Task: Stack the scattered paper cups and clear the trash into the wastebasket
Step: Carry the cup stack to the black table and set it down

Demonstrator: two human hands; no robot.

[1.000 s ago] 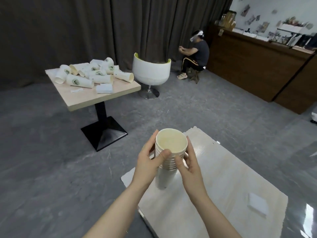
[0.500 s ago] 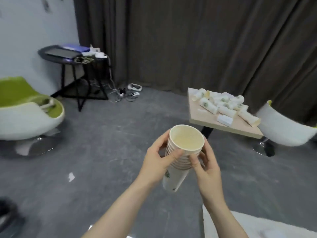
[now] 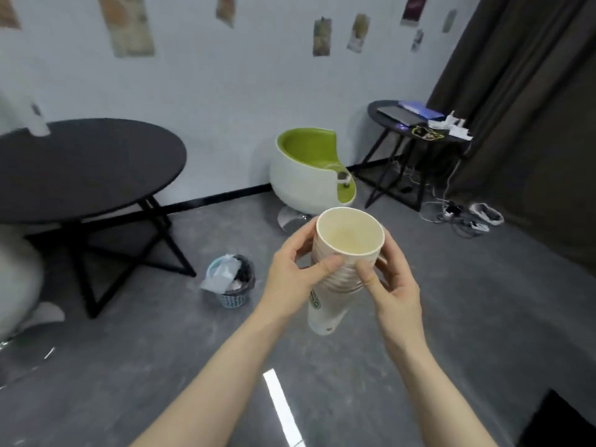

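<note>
Both hands hold a stack of paper cups [image 3: 343, 253] up in mid-air, roughly center frame, above the grey floor [image 3: 161, 366]. Left hand [image 3: 295, 279] grips the stack from its left side, thumb across the front over the ribbed rims, fingers curled round the back. Right hand [image 3: 392, 285] grips from the right, thumb on the front rims just beside the left thumb, fingers wrapped behind. Stack is tilted, mouth toward the camera, top cup's inside empty w/ a yellowish tint; the bottom cup, w/ a green logo, sticks out below the hands. Wastebasket [image 3: 233, 285], small blue mesh type, stands on the floor left of the hands and well apart from them, stuffed w/ a clear plastic bag and other trash past the rim. It sits near the legs of a round black desk [image 3: 87, 166] at left. Green-and-white tub chair [image 3: 309, 175] by the wall behind the cups. Smaller dark desk [image 3: 416, 124] at right carries a laptop, blue folder and misc. bits; cables lie on the floor under it, next to a dark curtain [image 3: 532, 108].
</note>
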